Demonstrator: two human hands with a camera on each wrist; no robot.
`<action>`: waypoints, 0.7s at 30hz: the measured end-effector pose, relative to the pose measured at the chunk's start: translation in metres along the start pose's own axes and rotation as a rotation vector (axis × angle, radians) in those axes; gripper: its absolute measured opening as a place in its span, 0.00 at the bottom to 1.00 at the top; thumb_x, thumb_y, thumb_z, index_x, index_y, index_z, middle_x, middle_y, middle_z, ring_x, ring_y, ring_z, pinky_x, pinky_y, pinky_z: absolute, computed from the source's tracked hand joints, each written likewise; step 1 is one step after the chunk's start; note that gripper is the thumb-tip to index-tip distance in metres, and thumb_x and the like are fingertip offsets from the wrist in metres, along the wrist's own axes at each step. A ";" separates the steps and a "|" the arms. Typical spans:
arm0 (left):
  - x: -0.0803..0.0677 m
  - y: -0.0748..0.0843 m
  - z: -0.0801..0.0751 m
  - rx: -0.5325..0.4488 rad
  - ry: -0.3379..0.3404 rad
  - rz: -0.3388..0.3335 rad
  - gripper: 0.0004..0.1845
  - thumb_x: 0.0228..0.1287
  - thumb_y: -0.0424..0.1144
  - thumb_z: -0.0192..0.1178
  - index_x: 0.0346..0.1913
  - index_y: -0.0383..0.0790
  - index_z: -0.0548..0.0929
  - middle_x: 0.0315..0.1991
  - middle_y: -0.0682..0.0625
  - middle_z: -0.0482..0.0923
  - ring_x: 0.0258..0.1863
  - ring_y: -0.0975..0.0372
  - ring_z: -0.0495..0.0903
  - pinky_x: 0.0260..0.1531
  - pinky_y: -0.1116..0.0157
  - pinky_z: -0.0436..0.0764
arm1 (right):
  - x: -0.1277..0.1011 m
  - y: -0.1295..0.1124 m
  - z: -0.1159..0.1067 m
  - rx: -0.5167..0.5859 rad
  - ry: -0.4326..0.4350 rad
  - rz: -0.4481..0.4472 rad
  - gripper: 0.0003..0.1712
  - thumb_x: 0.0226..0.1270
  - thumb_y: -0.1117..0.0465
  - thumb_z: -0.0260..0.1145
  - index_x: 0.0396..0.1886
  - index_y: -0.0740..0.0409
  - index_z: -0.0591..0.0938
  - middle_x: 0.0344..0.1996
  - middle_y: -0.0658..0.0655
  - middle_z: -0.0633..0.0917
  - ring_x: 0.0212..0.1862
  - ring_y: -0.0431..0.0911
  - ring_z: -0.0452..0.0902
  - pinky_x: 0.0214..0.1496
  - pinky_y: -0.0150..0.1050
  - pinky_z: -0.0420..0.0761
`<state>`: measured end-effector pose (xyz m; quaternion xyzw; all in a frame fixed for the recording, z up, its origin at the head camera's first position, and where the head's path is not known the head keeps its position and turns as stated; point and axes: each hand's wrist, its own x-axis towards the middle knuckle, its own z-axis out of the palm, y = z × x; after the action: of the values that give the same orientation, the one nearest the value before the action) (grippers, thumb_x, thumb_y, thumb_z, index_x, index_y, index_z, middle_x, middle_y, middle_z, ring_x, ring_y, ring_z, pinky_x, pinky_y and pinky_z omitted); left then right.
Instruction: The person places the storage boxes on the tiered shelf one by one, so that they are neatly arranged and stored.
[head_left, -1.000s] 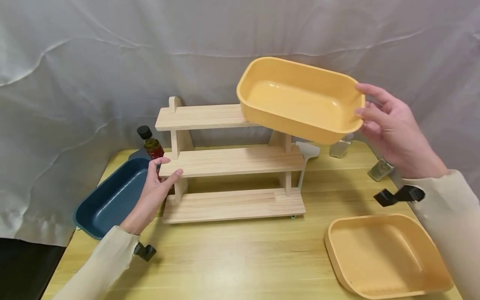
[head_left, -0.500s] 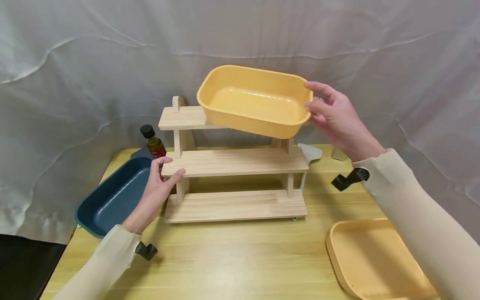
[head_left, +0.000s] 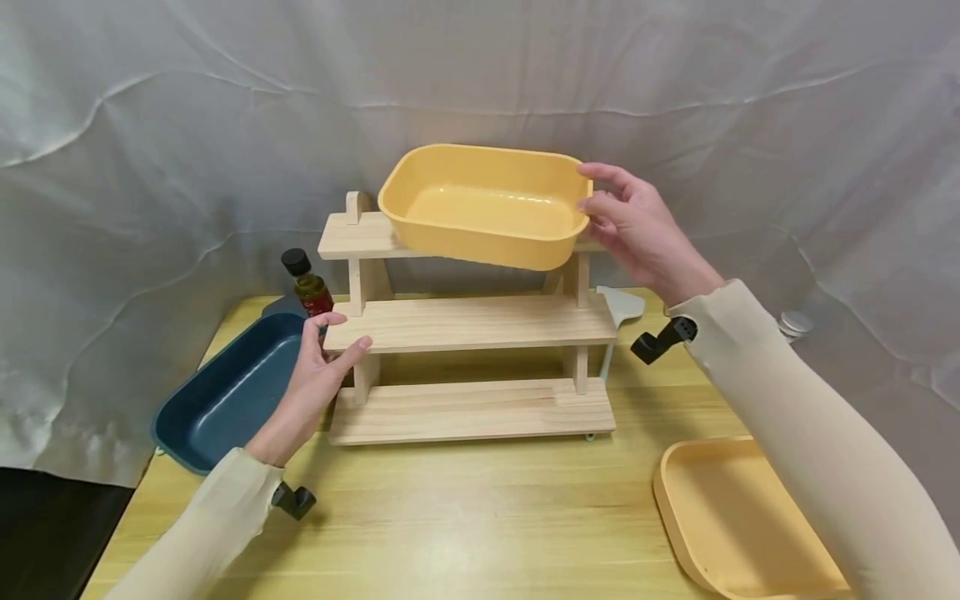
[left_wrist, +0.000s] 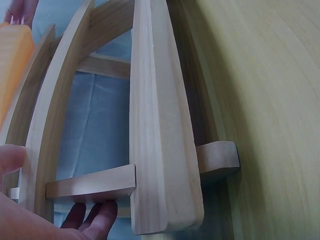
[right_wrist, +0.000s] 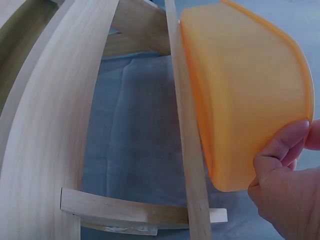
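Note:
A three-tier wooden rack (head_left: pixel 465 323) stands on the table. My right hand (head_left: pixel 626 218) grips the right end of a deep yellow tub (head_left: pixel 483 205), which sits tilted on the rack's top shelf (head_left: pixel 348 236). The right wrist view shows the tub (right_wrist: pixel 240 95) against the shelf edge with my fingers (right_wrist: pixel 285 147) curled on its rim. My left hand (head_left: pixel 318 371) holds the left end of the middle shelf, thumb on top. In the left wrist view the fingers (left_wrist: pixel 95 217) curl under the rack's board (left_wrist: pixel 160 125).
A dark blue tub (head_left: pixel 225 396) lies left of the rack with a dark-capped bottle (head_left: pixel 306 285) behind it. A shallow yellow tray (head_left: pixel 738 521) sits at the front right. A pale scoop (head_left: pixel 618 310) leans by the rack's right side. Grey cloth hangs behind.
My right hand has carried the yellow tub leftward and down from the air onto the top shelf. The left hand has stayed on the middle shelf.

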<state>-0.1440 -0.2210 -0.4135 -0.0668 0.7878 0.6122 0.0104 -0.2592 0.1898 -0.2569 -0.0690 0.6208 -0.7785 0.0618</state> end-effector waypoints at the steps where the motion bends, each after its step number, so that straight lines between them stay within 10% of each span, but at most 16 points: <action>1: 0.000 0.000 0.000 -0.001 0.000 -0.001 0.38 0.80 0.55 0.66 0.78 0.48 0.56 0.79 0.41 0.53 0.51 0.50 0.69 0.53 0.51 0.71 | 0.002 0.001 0.000 -0.004 0.000 0.004 0.27 0.79 0.75 0.63 0.73 0.60 0.74 0.67 0.61 0.72 0.50 0.49 0.80 0.46 0.31 0.86; 21: -0.001 -0.002 -0.001 -0.025 0.013 0.002 0.38 0.80 0.55 0.67 0.78 0.50 0.57 0.72 0.42 0.59 0.52 0.49 0.71 0.52 0.55 0.73 | -0.021 0.012 0.017 -0.125 0.095 0.000 0.23 0.81 0.61 0.70 0.71 0.51 0.77 0.55 0.57 0.78 0.46 0.47 0.76 0.47 0.32 0.85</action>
<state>-0.1430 -0.2220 -0.4150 -0.0704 0.7802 0.6216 0.0038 -0.2353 0.1751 -0.2659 -0.0357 0.6703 -0.7407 0.0281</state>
